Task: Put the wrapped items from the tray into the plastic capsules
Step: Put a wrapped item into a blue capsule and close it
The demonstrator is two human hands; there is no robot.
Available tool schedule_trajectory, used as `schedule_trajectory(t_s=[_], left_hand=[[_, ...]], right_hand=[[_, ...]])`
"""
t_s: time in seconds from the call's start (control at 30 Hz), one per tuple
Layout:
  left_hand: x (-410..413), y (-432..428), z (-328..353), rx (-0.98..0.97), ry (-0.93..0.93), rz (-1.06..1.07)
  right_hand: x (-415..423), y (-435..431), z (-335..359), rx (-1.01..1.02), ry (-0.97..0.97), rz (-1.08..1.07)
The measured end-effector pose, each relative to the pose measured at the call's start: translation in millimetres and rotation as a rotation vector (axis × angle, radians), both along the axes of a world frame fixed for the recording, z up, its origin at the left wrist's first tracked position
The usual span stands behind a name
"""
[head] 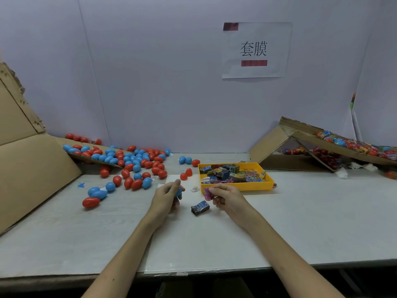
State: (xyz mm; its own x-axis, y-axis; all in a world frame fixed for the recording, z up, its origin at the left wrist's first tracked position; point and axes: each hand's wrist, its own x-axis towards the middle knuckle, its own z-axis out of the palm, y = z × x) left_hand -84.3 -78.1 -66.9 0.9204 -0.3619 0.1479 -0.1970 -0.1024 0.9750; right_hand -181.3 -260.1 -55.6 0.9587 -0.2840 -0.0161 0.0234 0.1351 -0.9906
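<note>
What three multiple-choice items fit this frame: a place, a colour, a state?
1. Where is the dark blue wrapped item relative to the yellow tray? A inside it; B on the table in front, between the left hand and right hand; C behind it.
2. What colour is the capsule in the left hand? A red; B yellow; C blue.
3. What is the right hand doing? A pinching a pink wrapped item; B lying flat, empty; C gripping a red capsule.
1 B: it lies on bare table between them. 2 C: blue shows within its grip. 3 A: pink wrapper sticks out of its pinch.
</note>
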Motion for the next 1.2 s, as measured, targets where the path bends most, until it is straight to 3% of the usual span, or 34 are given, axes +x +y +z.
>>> schedule_trajectory(t_s=[0.27,0.43,0.7,0.93,1.2], left_hand=[[-2.1,-4.2,4.1,-0.015,0.043,-0.075],[-8.3,-6.5,2.9,0.062,-0.060,-0.092],[-8.7,-2.2,4.7,0.027,-0.113,-0.068],[-14.4,-1.0,6.6,-0.267,0.104,-0.200],[-18.3,-2.6,6.9,-0.116,0.041,-0.198]], right_hand=[[1.6,-1.5,-1.0,-0.011,0.009,0.004],[2.1,-2.1,-2.4,-0.015,0.003,0.007],[0.6,-0.4,-1.6,-0.068,0.000,-0.013],[0.7,0.2,-2.4,-0.065,-0.025,0.005],[0.4,4.0,-2.5,-0.151,-0.038,0.050]])
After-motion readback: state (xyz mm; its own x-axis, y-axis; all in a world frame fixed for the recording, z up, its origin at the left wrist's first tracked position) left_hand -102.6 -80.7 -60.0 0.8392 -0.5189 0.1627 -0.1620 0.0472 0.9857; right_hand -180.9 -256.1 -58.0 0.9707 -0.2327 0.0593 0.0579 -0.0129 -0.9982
